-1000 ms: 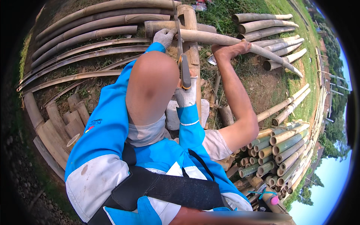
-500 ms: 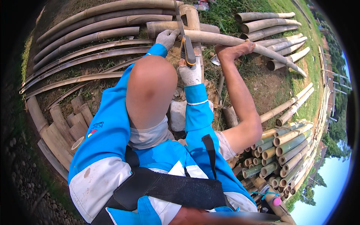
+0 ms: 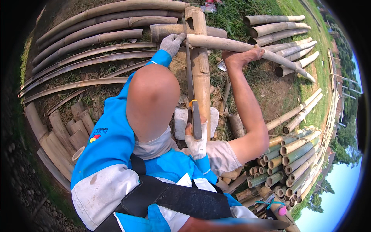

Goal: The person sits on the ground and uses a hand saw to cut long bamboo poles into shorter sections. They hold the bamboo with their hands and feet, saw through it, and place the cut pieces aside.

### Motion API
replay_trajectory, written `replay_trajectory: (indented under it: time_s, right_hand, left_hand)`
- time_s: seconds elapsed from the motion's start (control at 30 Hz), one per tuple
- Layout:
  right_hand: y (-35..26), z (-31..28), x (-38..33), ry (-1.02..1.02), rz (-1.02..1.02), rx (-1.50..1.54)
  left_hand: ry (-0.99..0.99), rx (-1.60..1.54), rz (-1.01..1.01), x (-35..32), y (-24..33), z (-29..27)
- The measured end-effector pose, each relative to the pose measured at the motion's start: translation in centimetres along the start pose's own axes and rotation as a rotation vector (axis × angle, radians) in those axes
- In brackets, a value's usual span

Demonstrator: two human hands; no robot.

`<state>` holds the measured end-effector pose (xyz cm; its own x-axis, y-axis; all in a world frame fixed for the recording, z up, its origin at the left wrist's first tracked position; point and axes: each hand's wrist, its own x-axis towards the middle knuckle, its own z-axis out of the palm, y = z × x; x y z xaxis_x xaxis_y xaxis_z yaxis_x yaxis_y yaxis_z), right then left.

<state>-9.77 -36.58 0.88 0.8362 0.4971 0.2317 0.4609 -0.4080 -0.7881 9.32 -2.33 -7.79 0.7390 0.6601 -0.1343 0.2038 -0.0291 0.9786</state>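
Observation:
A long bamboo pole [image 3: 224, 43] lies crosswise over a thicker upright bamboo support [image 3: 201, 85]. My left hand [image 3: 171, 44], in a grey-white knit glove, is closed at the pole's left end, right beside the saw blade. In my gloved right hand [image 3: 196, 144] is the grey and yellow handle of a handsaw [image 3: 190, 73]. Its long narrow blade points away from me and crosses the pole close to my left fingers. My bare foot [image 3: 244, 56] presses on the pole to the right of the blade. The left fingertips are partly hidden.
Several long bamboo poles [image 3: 112, 23] lie side by side at the left. Short cut pieces [image 3: 62, 129] stand at the lower left. More poles [image 3: 276, 27] rest on the grass at the right, above a stack of cut bamboo [image 3: 299, 150]. A pale stone block [image 3: 180, 121] sits by the support.
My right hand has drawn the handsaw back toward me, so more of the blade now shows on the near side of the pole. My left hand and foot stay nearly in place.

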Motion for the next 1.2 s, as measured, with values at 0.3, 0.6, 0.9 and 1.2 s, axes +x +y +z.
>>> replay_trajectory:
  time_s: [0.3, 0.6, 0.9, 1.2]
  right_hand:
    - [2.0, 6.9, 12.7, 0.062, 0.031, 0.338]
    - [-0.5, -3.1, -4.6, -0.253, 0.211, 0.138]
    - [2.5, 8.5, 18.6, -0.033, 0.150, 0.315]
    - [1.1, -3.6, -9.8, -0.097, 0.194, 0.165]
  left_hand:
    - [-0.043, 0.128, -0.030, -0.7, 0.0, -0.2]
    - [-0.070, -0.011, -0.061, -0.1, -0.2, -0.3]
    - [-0.097, 0.125, -0.024, 0.1, 0.9, -0.7]
    - [-0.121, -0.005, -0.090, -1.1, 0.8, -0.4]
